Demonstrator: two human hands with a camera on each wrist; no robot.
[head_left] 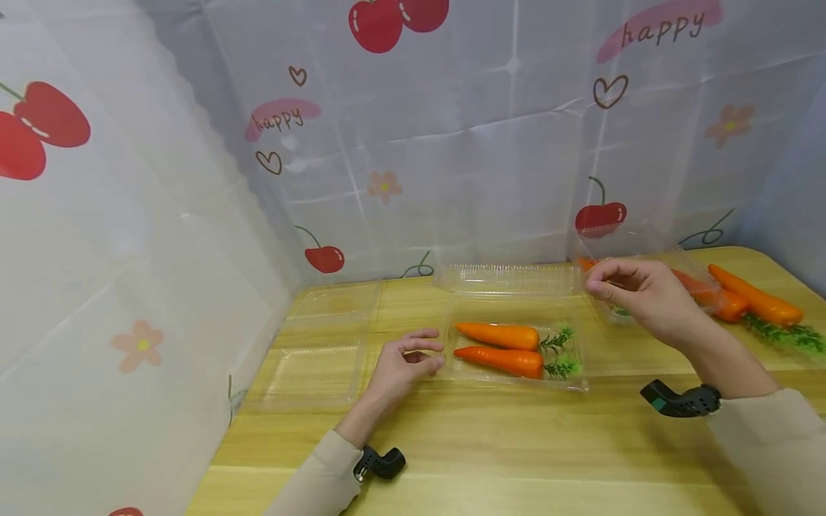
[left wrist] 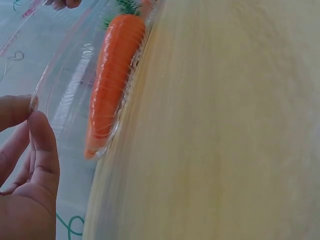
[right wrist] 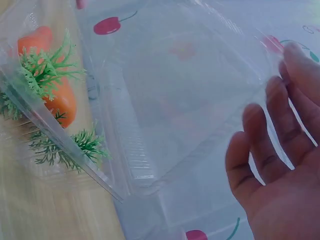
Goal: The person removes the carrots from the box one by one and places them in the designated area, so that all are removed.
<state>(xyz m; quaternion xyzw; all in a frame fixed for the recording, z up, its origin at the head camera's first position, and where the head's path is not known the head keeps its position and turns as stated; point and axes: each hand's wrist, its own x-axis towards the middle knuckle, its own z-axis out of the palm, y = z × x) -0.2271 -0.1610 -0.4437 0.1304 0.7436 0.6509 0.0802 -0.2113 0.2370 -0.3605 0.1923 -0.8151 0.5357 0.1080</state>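
Observation:
Two orange carrots with green tops (head_left: 500,362) lie side by side in a transparent plastic box (head_left: 516,380). Its hinged lid (right wrist: 175,100) is raised at a slant, the ridged hinge side at the back. My left hand (head_left: 400,369), at the box's left side, pinches the thin lid edge between thumb and fingertip in the left wrist view. At the far right corner, my right hand (head_left: 645,294) pinches the lid's edge with thumb and forefinger; its other fingers are loosely curved in the right wrist view.
To the left lies another open transparent box (head_left: 316,373). Behind my right hand stands a further open box (head_left: 645,251) holding carrots. More carrots (head_left: 761,297) lie at the table's right end. A printed curtain (head_left: 452,179) hangs along the table's back edge.

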